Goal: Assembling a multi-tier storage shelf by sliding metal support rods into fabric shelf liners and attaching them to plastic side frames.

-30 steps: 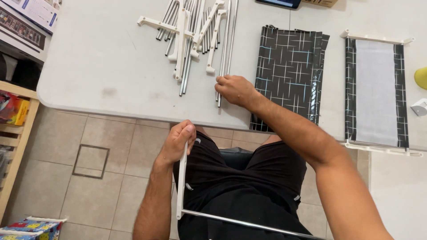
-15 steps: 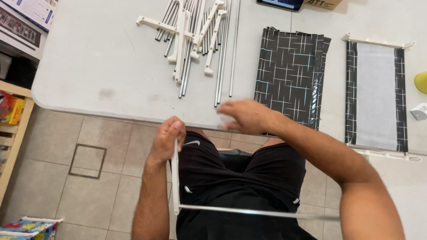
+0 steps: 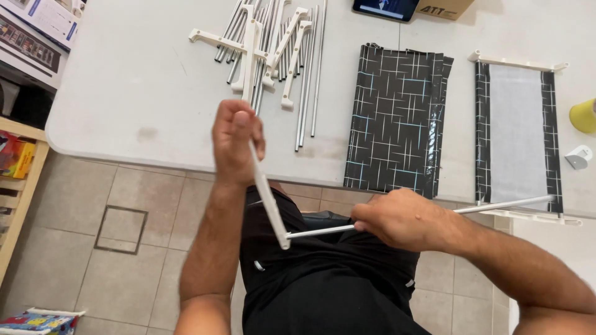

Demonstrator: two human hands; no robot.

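Note:
My left hand (image 3: pixel 236 139) grips the upper end of a white plastic bar (image 3: pixel 268 198) that slants down to my lap. A thin metal rod (image 3: pixel 496 205) runs from the bar's lower end out to the right, and my right hand (image 3: pixel 397 218) is closed around it near the joint. Both hands sit in front of the grey table's (image 3: pixel 143 93) near edge. On the table behind my left hand lies a pile of metal rods and white plastic bars (image 3: pixel 273 43).
A folded black patterned fabric (image 3: pixel 397 118) lies right of the pile. Further right a black-and-grey fabric panel (image 3: pixel 518 130) sits stretched between white bars. A yellow object (image 3: pixel 585 116) and a small white piece (image 3: pixel 578 156) are at the right edge. Tiled floor lies below.
My right hand left the rod pile and came down onto the rod at my lap. My left hand rose and tilted the white bar, bringing the joined pieces up.

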